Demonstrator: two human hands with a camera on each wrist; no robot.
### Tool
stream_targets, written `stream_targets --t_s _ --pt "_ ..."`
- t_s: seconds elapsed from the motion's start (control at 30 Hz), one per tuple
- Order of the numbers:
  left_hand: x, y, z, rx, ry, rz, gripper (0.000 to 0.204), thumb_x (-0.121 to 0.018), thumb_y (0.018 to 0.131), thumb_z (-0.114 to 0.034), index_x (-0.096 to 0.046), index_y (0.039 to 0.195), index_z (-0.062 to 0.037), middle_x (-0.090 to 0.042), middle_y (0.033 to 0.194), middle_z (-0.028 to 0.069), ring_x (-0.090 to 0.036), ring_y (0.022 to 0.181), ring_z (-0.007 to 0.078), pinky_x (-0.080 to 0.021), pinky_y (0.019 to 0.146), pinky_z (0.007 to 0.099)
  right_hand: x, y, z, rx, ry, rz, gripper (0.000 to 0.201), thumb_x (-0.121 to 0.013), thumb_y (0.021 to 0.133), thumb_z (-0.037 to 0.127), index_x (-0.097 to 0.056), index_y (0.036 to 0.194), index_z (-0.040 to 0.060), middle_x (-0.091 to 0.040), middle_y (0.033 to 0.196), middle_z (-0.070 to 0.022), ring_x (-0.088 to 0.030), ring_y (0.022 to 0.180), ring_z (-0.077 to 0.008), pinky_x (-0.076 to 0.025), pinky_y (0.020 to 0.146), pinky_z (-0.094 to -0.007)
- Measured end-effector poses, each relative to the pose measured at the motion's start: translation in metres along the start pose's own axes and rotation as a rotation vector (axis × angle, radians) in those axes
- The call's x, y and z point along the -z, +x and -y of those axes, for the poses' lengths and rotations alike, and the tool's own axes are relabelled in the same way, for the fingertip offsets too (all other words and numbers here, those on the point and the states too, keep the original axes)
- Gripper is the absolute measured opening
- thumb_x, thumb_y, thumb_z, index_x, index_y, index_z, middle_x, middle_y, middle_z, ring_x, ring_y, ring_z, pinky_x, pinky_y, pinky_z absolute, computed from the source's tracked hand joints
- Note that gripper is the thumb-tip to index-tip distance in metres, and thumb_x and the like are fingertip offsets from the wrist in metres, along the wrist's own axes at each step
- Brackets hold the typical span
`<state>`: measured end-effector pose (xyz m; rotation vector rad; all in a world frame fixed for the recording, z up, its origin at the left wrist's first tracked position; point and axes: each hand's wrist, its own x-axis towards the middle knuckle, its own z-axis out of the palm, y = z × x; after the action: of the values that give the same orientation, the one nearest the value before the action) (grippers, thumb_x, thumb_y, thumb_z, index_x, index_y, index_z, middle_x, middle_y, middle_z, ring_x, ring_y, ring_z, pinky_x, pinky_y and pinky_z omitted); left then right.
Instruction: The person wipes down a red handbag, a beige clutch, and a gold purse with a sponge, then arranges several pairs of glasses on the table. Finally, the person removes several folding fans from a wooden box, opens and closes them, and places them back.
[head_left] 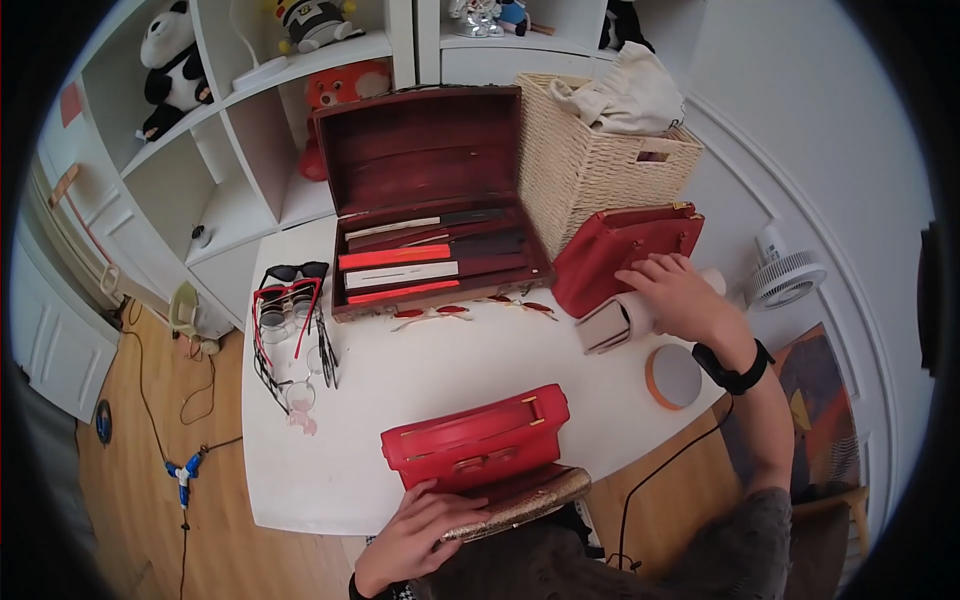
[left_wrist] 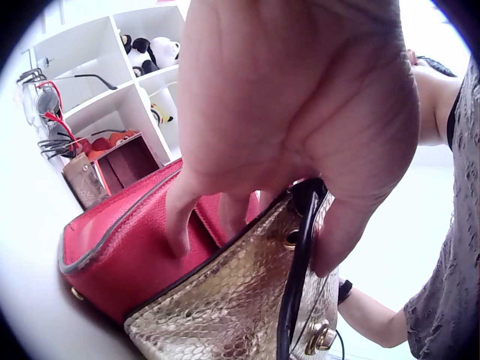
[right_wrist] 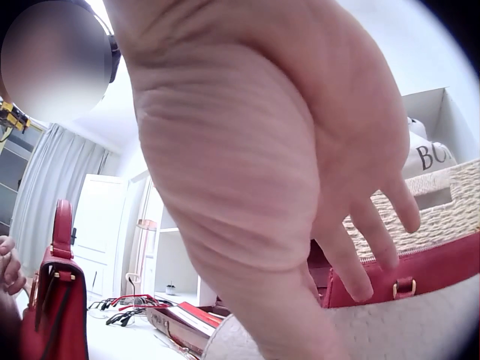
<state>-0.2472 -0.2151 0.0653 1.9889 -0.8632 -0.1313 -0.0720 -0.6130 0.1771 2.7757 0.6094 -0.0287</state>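
My left hand (head_left: 420, 530) grips the upper edge of a gold snakeskin-textured handbag (left_wrist: 217, 315), fingers on one side and thumb on the other. Right against it, a bright red handbag (head_left: 475, 435) stands on the table's front edge. Over a pale off-white bag (head_left: 610, 325) at the table's right side lies my right hand (head_left: 680, 295), its fingers loosely extended across the top. Those fingertips reach toward a dark red handbag (head_left: 625, 255) standing behind. In the right wrist view, the thumb comes down on the near side of the white bag (right_wrist: 405, 322).
An open brown case (head_left: 420, 150) at the back of the white table (head_left: 350, 450) holds red, white and dark flat items. Several eyeglasses (head_left: 290, 310) lie at left. A woven basket (head_left: 570, 150) stands behind the bags; a round grey-topped object (head_left: 675, 377) and small fan (head_left: 785, 280) are at right.
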Motion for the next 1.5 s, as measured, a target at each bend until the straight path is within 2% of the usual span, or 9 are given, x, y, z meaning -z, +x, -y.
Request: stream_targets --t_s 0.43,0.57,0.67,0.8,0.97,1.2,1.33,1.4,1.5 --pt "-0.002 -0.002 0.003 0.009 0.001 -0.012 0.040 -0.073 0.078 -0.004 -0.065 0.116 -0.0115 -0.067 0.119 0.0067 -0.063 0.107 0.0231 -0.036 0.108 0.0465 -0.029 -0.023 -0.029 -0.179 0.117 -0.039 0.108 -0.088 0.054 0.005 -0.033 0.146 0.0131 -0.043 0.142 -0.0153 -0.037 0.134 -0.0387 -0.031 0.113 -0.0487" --pt "-0.001 0.002 0.003 -0.044 -0.008 -0.008 0.045 -0.070 0.077 0.001 -0.062 0.120 -0.0084 -0.065 0.120 0.0067 -0.062 0.105 0.0242 -0.043 0.101 0.0397 -0.031 -0.031 -0.028 -0.229 0.175 -0.062 0.109 -0.088 0.055 0.004 -0.030 0.148 0.0132 -0.039 0.145 -0.0165 -0.033 0.137 -0.0403 -0.030 0.113 -0.0496" --pt "-0.004 0.006 -0.003 0.101 -0.121 -0.111 0.041 -0.071 0.076 0.006 -0.062 0.115 -0.0033 -0.066 0.116 0.0125 -0.062 0.105 0.0302 -0.049 0.091 0.0354 -0.023 -0.039 -0.016 -0.272 0.163 -0.110 0.108 -0.087 0.056 0.004 -0.030 0.147 0.0132 -0.038 0.147 -0.0169 -0.030 0.139 -0.0406 -0.030 0.114 -0.0494" --pt "-0.008 0.014 -0.007 0.122 -0.065 -0.134 0.039 -0.070 0.076 0.007 -0.061 0.113 -0.0022 -0.066 0.116 0.0129 -0.061 0.105 0.0305 -0.049 0.092 0.0360 0.004 -0.052 0.017 -0.189 0.209 -0.228 0.103 -0.087 0.059 0.007 -0.032 0.146 0.0115 -0.040 0.143 -0.0175 -0.034 0.135 -0.0405 -0.032 0.112 -0.0486" --pt "-0.018 0.017 0.004 0.121 -0.064 -0.197 0.048 -0.064 0.074 0.012 -0.058 0.119 -0.0036 -0.062 0.119 0.0119 -0.058 0.107 0.0317 -0.047 0.093 0.0371 0.010 -0.069 0.055 -0.005 0.598 -0.243 0.087 -0.086 0.065 0.013 -0.038 0.137 0.0044 -0.043 0.133 -0.0177 -0.042 0.122 -0.0398 -0.036 0.106 -0.0455" --pt "-0.020 0.020 0.005 0.093 0.041 -0.176 0.041 -0.071 0.077 0.005 -0.056 0.114 -0.0028 -0.062 0.114 0.0158 -0.061 0.107 0.0327 -0.050 0.090 0.0368 -0.025 -0.076 0.042 -0.191 0.477 -0.402 0.074 -0.083 0.066 0.008 -0.044 0.129 0.0022 -0.046 0.130 -0.0183 -0.043 0.122 -0.0383 -0.039 0.104 -0.0432" --pt "-0.033 0.010 0.013 0.176 0.120 -0.284 0.061 -0.080 0.070 -0.003 -0.050 0.123 -0.0022 -0.054 0.121 0.0181 -0.054 0.113 0.0358 -0.045 0.095 0.0413 -0.044 -0.090 0.028 -0.240 0.485 -0.475 0.066 -0.080 0.068 0.006 -0.047 0.125 0.0025 -0.051 0.124 -0.0186 -0.047 0.119 -0.0374 -0.041 0.101 -0.0417" --pt "-0.039 0.002 0.014 0.232 0.160 -0.301 0.070 -0.085 0.067 -0.008 -0.047 0.126 -0.0022 -0.049 0.128 0.0216 -0.050 0.118 0.0377 -0.044 0.097 0.0436 -0.067 -0.102 0.015 -0.567 0.689 -0.455 0.060 -0.079 0.070 0.012 -0.049 0.121 0.0038 -0.054 0.121 -0.0185 -0.049 0.117 -0.0362 -0.041 0.099 -0.0416" --pt "-0.043 -0.002 0.011 0.447 0.319 -0.541 0.093 -0.095 0.056 -0.025 -0.040 0.127 -0.0010 -0.032 0.141 0.0224 -0.037 0.132 0.0383 -0.040 0.104 0.0455 -0.091 -0.112 0.005 -0.632 0.526 -0.288 0.068 -0.080 0.070 0.022 -0.047 0.126 0.0044 -0.051 0.126 -0.0202 -0.049 0.116 -0.0411 -0.042 0.099 -0.0433"
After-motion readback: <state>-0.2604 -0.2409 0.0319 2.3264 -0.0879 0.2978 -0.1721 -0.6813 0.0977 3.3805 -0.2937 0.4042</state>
